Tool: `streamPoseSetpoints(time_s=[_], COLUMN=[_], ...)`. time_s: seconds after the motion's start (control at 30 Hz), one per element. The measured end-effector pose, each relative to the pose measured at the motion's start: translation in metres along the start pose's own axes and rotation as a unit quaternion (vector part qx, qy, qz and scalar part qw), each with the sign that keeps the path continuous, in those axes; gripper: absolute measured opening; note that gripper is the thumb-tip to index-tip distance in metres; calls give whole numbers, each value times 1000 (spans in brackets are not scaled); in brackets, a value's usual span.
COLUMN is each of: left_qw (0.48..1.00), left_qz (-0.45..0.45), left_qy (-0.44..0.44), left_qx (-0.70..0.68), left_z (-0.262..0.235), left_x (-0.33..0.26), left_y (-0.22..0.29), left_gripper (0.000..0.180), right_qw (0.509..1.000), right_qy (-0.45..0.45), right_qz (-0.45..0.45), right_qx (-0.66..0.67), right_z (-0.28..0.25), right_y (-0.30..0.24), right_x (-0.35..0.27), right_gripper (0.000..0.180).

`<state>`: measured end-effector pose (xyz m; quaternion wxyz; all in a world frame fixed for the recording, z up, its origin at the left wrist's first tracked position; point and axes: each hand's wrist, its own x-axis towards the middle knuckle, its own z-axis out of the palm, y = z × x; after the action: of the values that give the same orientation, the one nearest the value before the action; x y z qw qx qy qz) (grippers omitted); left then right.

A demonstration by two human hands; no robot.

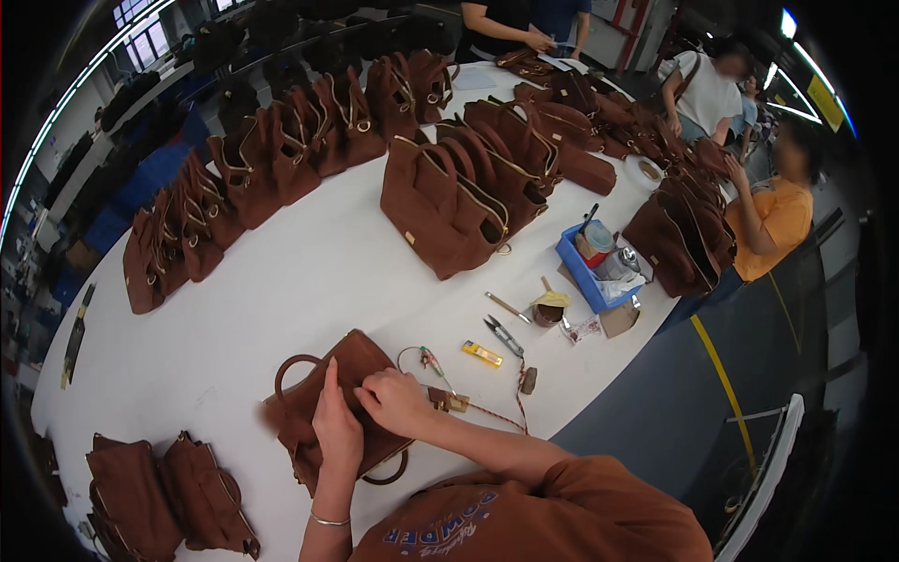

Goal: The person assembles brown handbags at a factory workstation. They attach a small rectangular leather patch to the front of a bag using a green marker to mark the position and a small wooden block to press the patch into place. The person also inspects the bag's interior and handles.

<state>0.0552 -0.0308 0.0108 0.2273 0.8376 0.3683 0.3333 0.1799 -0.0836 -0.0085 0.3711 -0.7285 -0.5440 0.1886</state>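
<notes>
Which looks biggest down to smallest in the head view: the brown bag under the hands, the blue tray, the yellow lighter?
1. brown bag, though nearest the camera
2. blue tray
3. yellow lighter

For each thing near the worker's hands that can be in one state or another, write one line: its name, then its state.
Brown bag: lying flat on the table, both hands pressing on it.
Left hand: fingers extended, resting on the bag.
Right hand: curled, gripping the bag's edge.
Snips: lying unused.
Yellow lighter: lying flat.
Blue tray: filled with containers.
</notes>
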Motion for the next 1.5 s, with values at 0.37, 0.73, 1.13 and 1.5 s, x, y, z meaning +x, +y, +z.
streamPoseSetpoints(time_s=[0.37, 0.73, 1.13, 1.5], left_qw=[967, 970, 984, 993], left_qz=[-205, -147, -108, -57], left_qy=[56, 58, 61, 51], left_qx=[-141, -182, -127, -86], left_z=[-31, -12, 7, 10], left_x=[-10, 1, 1, -3], left_y=[-4, 5, 6, 0], left_gripper=[43, 63, 52, 47], right_qw=[998, 999, 1000, 996], right_qy=[-24, -7, -15, 5], right_qz=[27, 3, 17, 3], right_qx=[44, 37, 14, -87], right_z=[-14, -10, -10, 0], right_y=[-3, -3, 4, -1], right_x=[11, 10, 5, 8], right_gripper=[30, 30, 31, 36])
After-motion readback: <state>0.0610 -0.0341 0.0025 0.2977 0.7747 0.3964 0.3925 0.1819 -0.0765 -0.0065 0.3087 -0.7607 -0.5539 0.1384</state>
